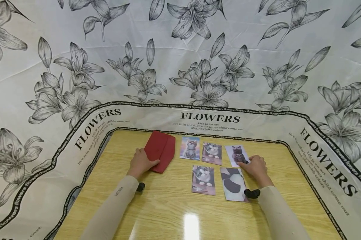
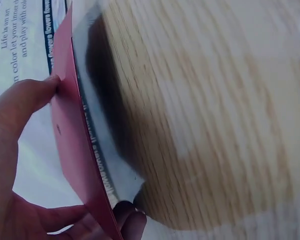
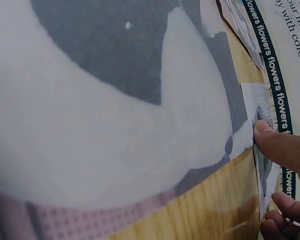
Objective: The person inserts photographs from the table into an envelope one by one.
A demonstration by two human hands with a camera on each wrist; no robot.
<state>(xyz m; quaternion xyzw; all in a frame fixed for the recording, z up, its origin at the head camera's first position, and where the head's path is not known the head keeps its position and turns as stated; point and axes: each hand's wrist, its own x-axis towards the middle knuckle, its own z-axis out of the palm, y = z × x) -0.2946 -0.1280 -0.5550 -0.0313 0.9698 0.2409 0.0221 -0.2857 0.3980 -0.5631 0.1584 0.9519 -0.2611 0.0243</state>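
Note:
My left hand (image 1: 140,163) holds a red paper envelope (image 1: 159,148), its flap unfolded, over the left part of the table. In the left wrist view the envelope (image 2: 72,120) stands tilted, with the thumb on one face and fingertips round its lower edge. At the right, my right hand (image 1: 256,166) grips a photo card of a dark grey cat (image 1: 237,153). The right wrist view shows the thumb at one edge of that card (image 3: 253,95) and curled fingers at another. Just below lies a card with a black-and-white close-up (image 1: 233,185).
A kitten card (image 1: 190,147) and a cat card (image 1: 212,153) lie in the back row; a similar cat card (image 1: 203,180) lies in front. Wood-grain table (image 1: 168,213) surrounds them. A flower-printed cloth (image 1: 210,116) rises along the back and sides.

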